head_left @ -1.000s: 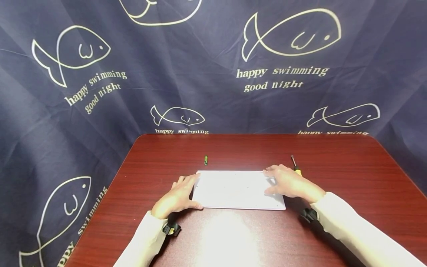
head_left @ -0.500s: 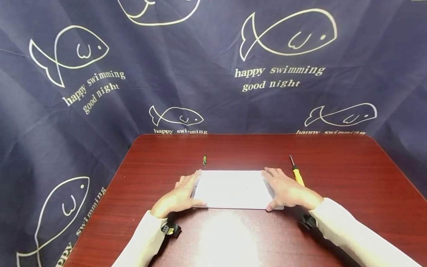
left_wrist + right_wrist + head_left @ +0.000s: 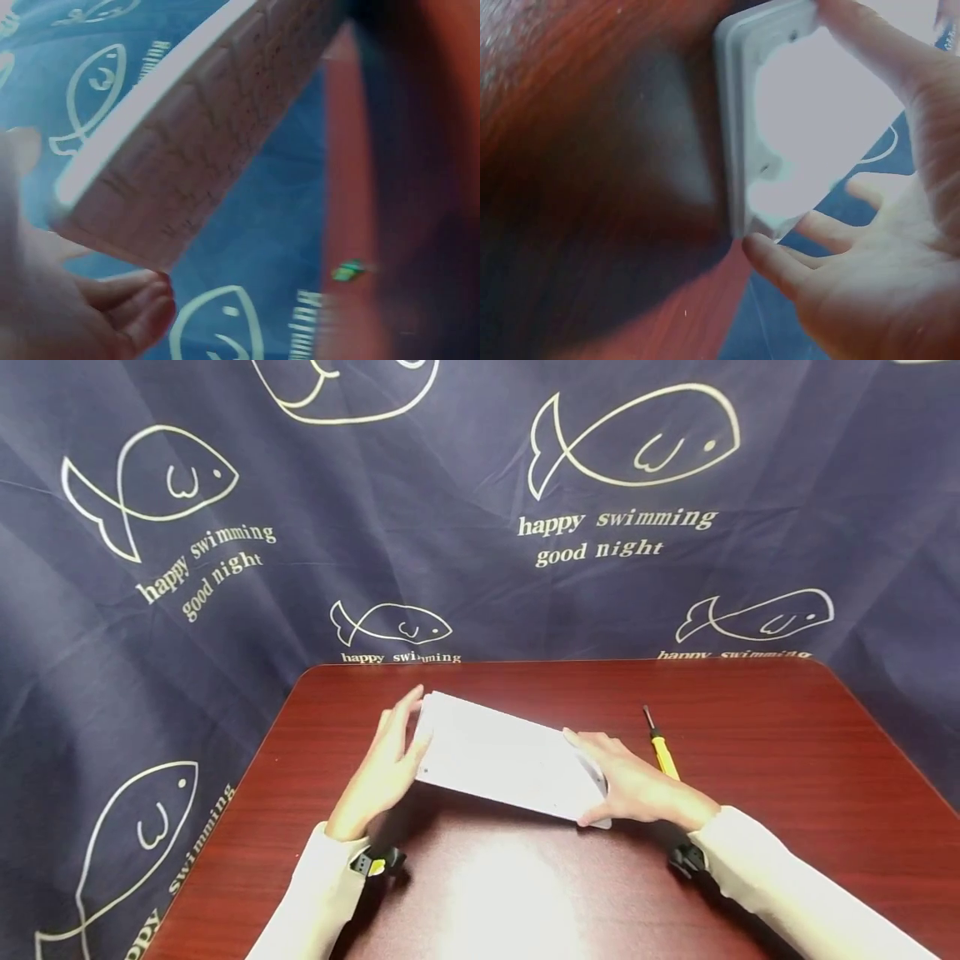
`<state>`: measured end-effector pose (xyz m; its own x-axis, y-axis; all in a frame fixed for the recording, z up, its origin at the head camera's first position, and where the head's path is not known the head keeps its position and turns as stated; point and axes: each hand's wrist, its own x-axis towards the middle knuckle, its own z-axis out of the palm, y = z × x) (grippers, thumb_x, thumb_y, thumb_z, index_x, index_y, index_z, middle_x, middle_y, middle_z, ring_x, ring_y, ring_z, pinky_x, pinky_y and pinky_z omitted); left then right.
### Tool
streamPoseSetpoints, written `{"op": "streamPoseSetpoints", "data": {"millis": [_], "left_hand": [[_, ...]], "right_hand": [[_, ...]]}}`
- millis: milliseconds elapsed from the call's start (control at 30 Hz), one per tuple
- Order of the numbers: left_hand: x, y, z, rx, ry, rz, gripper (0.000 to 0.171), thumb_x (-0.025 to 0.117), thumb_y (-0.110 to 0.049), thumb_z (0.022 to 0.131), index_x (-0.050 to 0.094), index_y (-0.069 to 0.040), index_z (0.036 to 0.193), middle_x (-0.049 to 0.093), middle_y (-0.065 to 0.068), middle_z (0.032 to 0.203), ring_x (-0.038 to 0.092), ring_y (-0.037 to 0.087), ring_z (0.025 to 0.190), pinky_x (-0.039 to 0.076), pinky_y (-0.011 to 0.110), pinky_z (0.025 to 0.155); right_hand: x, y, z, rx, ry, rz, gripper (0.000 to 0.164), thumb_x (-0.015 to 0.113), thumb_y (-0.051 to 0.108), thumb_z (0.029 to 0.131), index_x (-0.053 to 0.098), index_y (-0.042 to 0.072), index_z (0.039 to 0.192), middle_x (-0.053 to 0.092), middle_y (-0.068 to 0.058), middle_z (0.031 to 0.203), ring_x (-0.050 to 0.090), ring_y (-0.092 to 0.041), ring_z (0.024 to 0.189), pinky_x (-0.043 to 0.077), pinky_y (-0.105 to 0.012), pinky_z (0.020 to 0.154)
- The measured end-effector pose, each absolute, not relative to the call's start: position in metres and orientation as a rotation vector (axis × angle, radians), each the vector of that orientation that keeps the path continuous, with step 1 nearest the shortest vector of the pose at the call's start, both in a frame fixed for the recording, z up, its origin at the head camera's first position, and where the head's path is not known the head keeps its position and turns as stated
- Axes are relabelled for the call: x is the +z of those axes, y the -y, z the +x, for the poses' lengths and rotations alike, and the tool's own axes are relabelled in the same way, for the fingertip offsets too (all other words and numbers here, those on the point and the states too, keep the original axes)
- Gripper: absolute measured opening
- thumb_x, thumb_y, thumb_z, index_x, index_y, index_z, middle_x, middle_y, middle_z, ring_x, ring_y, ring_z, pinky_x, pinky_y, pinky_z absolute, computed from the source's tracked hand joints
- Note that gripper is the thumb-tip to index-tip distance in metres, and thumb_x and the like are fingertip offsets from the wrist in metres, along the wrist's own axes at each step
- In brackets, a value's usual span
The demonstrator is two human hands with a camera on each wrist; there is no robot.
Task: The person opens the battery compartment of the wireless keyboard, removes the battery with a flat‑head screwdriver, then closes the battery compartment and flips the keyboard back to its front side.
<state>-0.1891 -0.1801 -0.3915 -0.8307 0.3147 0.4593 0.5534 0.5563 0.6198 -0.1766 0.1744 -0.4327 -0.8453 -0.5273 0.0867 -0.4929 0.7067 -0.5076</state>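
A white keyboard (image 3: 502, 756) is tilted in the head view, its plain back turned up and its left end raised off the table. In the left wrist view the keys of the keyboard (image 3: 217, 105) show on its lower side. My left hand (image 3: 381, 774) holds the raised left end, with the thumb on the back face and fingers at the far corner. The right hand (image 3: 633, 783) grips the lower right end across its width, thumb at the near edge and fingers at the far one. Small screw holes dot the back.
On the red-brown wooden table (image 3: 750, 827) a yellow-handled screwdriver (image 3: 660, 747) lies right of the keyboard. A small green cylinder (image 3: 349, 270), perhaps a battery, is visible in the left wrist view. Behind the table hangs a blue curtain (image 3: 450, 535) with fish prints.
Lying flat a second ago, the keyboard now has its left end lifted by my left hand. My right thumb shifted to the near edge. The keyboard now hides the green cylinder in the head view.
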Motion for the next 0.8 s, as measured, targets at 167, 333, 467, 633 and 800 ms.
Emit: {"op": "streamPoseSetpoints", "data": {"millis": [167,333,467,633,800], "left_hand": [[-0.351,0.176,-0.184,-1.258,2.239,-0.847,0.051,0.038,-0.034,0.101,0.034,-0.008,0.145,0.050,0.015,0.132,0.043,0.029,0.122,0.031,0.041,0.099],[-0.337,0.172,-0.185,-1.296,2.099,-0.929,0.057,0.032,-0.042,0.101,0.036,-0.005,0.144,0.047,0.012,0.138,0.040,0.027,0.127,0.028,0.036,0.102],[-0.328,0.166,-0.183,-1.309,2.029,-0.977,0.061,0.031,-0.044,0.100,0.040,0.001,0.140,0.045,0.013,0.138,0.040,0.029,0.124,0.029,0.037,0.100],[-0.319,0.157,-0.180,-1.362,1.957,-1.036,0.065,0.033,-0.048,0.099,0.043,0.003,0.137,0.044,0.014,0.139,0.039,0.031,0.123,0.034,0.036,0.097],[-0.314,0.151,-0.178,-1.343,1.958,-1.047,0.066,0.032,-0.050,0.098,0.042,0.002,0.138,0.042,0.013,0.140,0.036,0.030,0.127,0.033,0.037,0.099]], "right_hand": [[-0.436,-0.163,-0.179,-0.950,-2.806,-0.956,0.117,0.088,0.045,0.058,0.025,0.011,0.150,0.036,-0.010,0.143,0.035,-0.026,0.125,0.037,-0.045,0.097],[-0.439,-0.143,-0.177,-1.026,-2.768,-0.969,0.117,0.086,0.047,0.061,0.020,0.015,0.152,0.032,-0.006,0.148,0.034,-0.023,0.127,0.035,-0.046,0.098],[-0.439,-0.127,-0.176,-1.052,-2.742,-0.974,0.118,0.085,0.047,0.062,0.017,0.014,0.152,0.031,-0.007,0.149,0.034,-0.024,0.129,0.033,-0.046,0.101],[-0.437,-0.111,-0.173,-1.063,-2.698,-0.967,0.118,0.083,0.050,0.064,0.013,0.015,0.153,0.029,-0.007,0.151,0.032,-0.024,0.132,0.031,-0.045,0.103],[-0.439,-0.101,-0.171,-1.067,-2.665,-0.956,0.117,0.081,0.050,0.067,0.008,0.019,0.153,0.021,-0.001,0.154,0.027,-0.021,0.135,0.028,-0.043,0.105]]}}
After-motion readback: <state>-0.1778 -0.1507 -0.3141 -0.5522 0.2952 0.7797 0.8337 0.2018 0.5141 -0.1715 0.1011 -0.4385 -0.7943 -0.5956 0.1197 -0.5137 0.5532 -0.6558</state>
